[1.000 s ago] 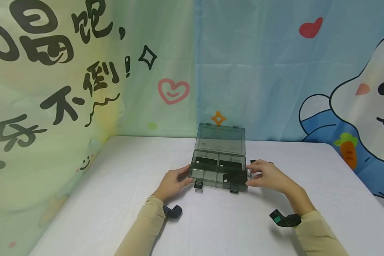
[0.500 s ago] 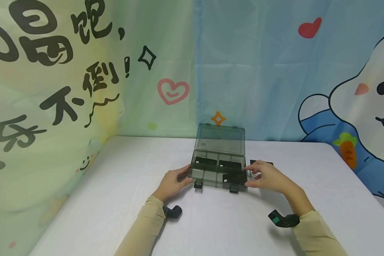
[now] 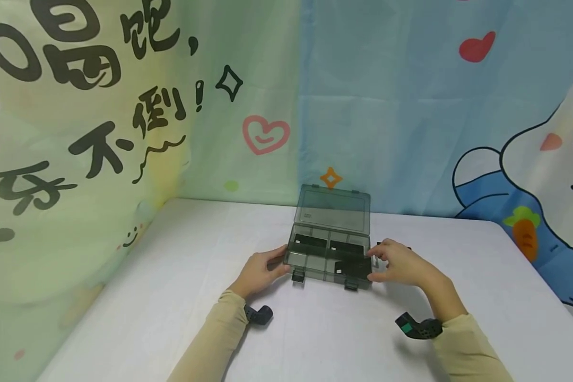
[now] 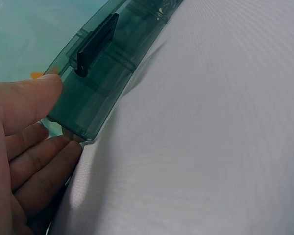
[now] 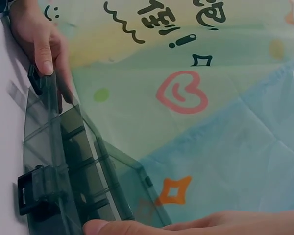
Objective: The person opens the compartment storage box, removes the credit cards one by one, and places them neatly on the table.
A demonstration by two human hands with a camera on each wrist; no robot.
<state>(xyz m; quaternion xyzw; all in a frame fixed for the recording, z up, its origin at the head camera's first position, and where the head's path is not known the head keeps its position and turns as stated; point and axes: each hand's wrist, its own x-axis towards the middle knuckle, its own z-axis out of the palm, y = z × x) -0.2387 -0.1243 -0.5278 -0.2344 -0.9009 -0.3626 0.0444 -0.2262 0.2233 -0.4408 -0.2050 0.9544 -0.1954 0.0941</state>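
A smoky see-through plastic compartment box (image 3: 310, 261) sits on the table with its lid (image 3: 333, 209) raised at the back. Several dark flat pieces (image 3: 347, 248) lie in its compartments. Two black latches (image 3: 298, 276) hang at the front edge. My left hand (image 3: 260, 273) grips the box's left front corner; in the left wrist view its thumb (image 4: 44, 95) lies on the corner, with the other fingers curled at the end wall. My right hand (image 3: 401, 263) holds the right side between thumb and fingers. In the right wrist view only part of that hand (image 5: 137, 228) shows.
Behind the right hand, a black flat thing (image 3: 408, 248) on the table (image 3: 344, 334) is mostly hidden. A printed cloth backdrop (image 3: 382, 132) rises at the table's far edge. Both wrists wear black camera mounts (image 3: 259, 315).
The head view has turned and tilted slightly, which shifts the backdrop. Both hands stay at the sides of the box, and its lid stays up.
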